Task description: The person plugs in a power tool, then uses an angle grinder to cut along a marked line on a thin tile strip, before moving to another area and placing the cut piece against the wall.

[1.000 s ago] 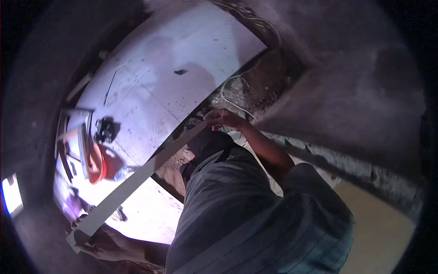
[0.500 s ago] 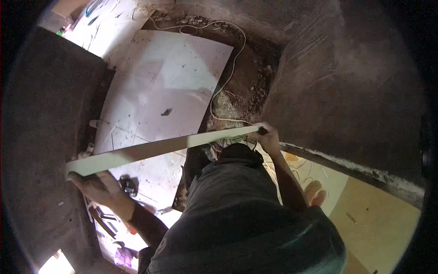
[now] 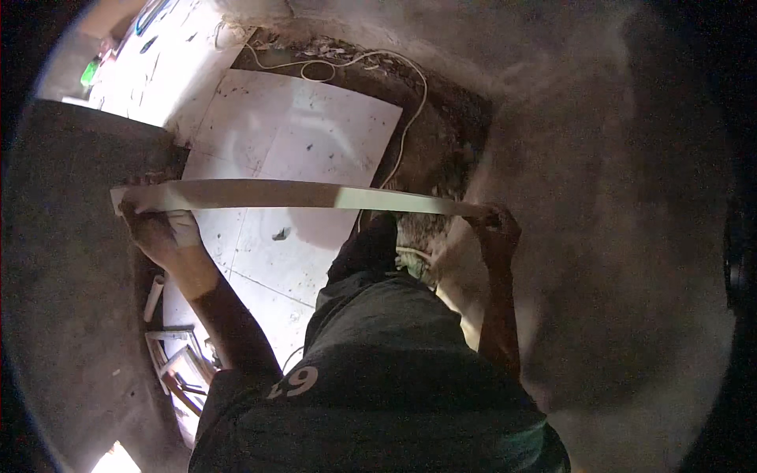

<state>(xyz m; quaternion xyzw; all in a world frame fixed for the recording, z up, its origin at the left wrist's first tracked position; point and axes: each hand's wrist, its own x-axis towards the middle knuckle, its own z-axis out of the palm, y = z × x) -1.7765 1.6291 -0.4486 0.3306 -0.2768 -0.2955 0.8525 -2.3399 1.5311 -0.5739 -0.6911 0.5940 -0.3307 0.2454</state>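
Observation:
I hold a long, narrow, pale strip [image 3: 300,194] crosswise in front of me, above the tiled floor. It looks stiff and flat, perhaps a cut piece of tile; its material is not plain. My left hand [image 3: 162,229] grips its left end, near the dark wall, with fingers wrapped over the edge. At the other end, my right hand [image 3: 495,225] is closed round the tip beside the right wall. A patch of light falls on the strip's right half, while the left part lies in shade.
Large white floor tiles [image 3: 292,118] lie below, with a small dark scrap [image 3: 281,234] on them. Bare rubble [image 3: 449,118] and a pale cable [image 3: 410,134] run along their right edge. Pale frames [image 3: 177,355] and a white tube [image 3: 154,298] stand by the left wall [image 3: 71,260].
Both hands have raised the strip away from me, its left end most, so it now lies nearly level across the view. My body has turned and stepped toward the tiles.

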